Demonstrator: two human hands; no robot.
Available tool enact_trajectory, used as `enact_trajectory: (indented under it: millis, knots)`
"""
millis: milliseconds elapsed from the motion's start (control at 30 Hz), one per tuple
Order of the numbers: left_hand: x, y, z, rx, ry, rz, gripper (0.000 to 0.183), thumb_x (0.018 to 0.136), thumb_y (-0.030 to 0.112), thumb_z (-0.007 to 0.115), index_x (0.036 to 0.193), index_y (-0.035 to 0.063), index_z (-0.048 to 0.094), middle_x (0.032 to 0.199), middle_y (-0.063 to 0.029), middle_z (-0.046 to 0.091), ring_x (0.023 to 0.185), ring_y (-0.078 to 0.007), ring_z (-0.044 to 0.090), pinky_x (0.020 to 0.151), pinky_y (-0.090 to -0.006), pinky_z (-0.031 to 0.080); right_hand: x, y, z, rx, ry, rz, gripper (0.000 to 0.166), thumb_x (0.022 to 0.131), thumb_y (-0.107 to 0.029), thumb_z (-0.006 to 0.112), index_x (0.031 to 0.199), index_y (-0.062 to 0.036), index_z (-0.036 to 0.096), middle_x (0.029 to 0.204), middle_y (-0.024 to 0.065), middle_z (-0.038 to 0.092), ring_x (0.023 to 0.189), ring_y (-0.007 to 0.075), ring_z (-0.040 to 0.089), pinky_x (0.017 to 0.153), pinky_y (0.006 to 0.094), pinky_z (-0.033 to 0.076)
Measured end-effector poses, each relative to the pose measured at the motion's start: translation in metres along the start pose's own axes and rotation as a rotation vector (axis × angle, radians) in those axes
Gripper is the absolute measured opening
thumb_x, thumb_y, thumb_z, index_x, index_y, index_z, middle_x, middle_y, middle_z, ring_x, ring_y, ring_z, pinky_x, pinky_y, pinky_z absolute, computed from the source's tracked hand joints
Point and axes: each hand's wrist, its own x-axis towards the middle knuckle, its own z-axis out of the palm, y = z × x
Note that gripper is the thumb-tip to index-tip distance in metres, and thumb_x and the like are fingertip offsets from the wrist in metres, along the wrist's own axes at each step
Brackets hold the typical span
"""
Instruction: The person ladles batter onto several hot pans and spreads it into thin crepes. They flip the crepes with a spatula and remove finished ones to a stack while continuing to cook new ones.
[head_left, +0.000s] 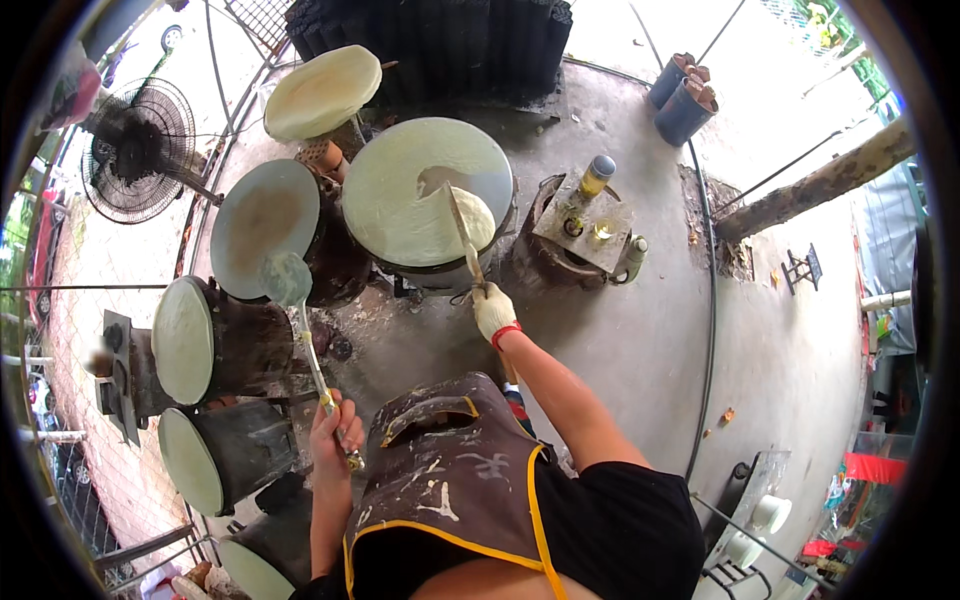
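Note:
My right hand, in a white work glove with a red cuff, grips a long flat scraper. Its blade lies over a large round griddle at the upper middle. Pale batter coats most of the plate, around a bare patch near the centre. Beside the blade, on its right, sits a rounded lump of pale dough. Bare-skinned, my left hand holds the handle of a long-handled ladle. The ladle's batter-smeared round head hangs over the lower edge of a second griddle, browned in the middle.
More round stoves with batter-covered plates curve down the left: one plate, another. A tilted pale disc stands at top left near a fan. At right, a stove bears a board with a bottle. A black hose crosses the floor.

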Motion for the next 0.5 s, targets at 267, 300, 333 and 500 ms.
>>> enact_trajectory:
  millis: [267, 300, 333, 500]
  knots:
    - [0.027, -0.060, 0.076, 0.031, 0.006, 0.035, 0.024, 0.086, 0.014, 0.058, 0.106, 0.0053, 0.047, 0.072, -0.0018, 0.040, 0.051, -0.0095, 0.039, 0.043, -0.0222, 0.033, 0.069, -0.015, -0.079, -0.360, 0.029, -0.230, 0.038, 0.092, -0.035, 0.040, 0.095, -0.0014, 0.056, 0.086, 0.0258, 0.061, 0.086, 0.0414, 0.058, 0.075, 0.0480, 0.045]
    - [0.030, -0.063, 0.082, 0.043, 0.008, 0.038, 0.024, 0.086, 0.014, 0.058, 0.106, 0.0053, 0.047, 0.073, -0.0020, 0.041, 0.051, -0.0096, 0.039, 0.043, -0.0223, 0.033, 0.078, -0.024, -0.079, -0.351, 0.032, -0.232, 0.037, 0.091, -0.035, 0.040, 0.094, -0.0010, 0.056, 0.085, 0.0262, 0.061, 0.085, 0.0415, 0.058, 0.074, 0.0484, 0.045]
    - [0.034, -0.065, 0.087, 0.056, 0.010, 0.039, 0.025, 0.086, 0.014, 0.059, 0.105, 0.0052, 0.047, 0.074, -0.0022, 0.041, 0.051, -0.0098, 0.039, 0.043, -0.0224, 0.033, 0.084, -0.016, -0.075, -0.267, 0.020, -0.338, 0.035, 0.091, -0.033, 0.042, 0.093, -0.0008, 0.056, 0.084, 0.0266, 0.061, 0.084, 0.0412, 0.059, 0.074, 0.0477, 0.045]
    - [0.039, -0.070, 0.092, 0.072, 0.027, 0.053, 0.026, 0.085, 0.015, 0.059, 0.105, 0.0052, 0.047, 0.076, -0.0030, 0.041, 0.052, -0.0104, 0.040, 0.042, -0.0226, 0.033, 0.018, 0.023, -0.094, -0.366, -0.533, -0.233, 0.038, 0.088, -0.038, 0.047, 0.104, -0.0048, 0.057, 0.092, 0.0245, 0.062, 0.089, 0.0398, 0.059, 0.078, 0.0458, 0.045]
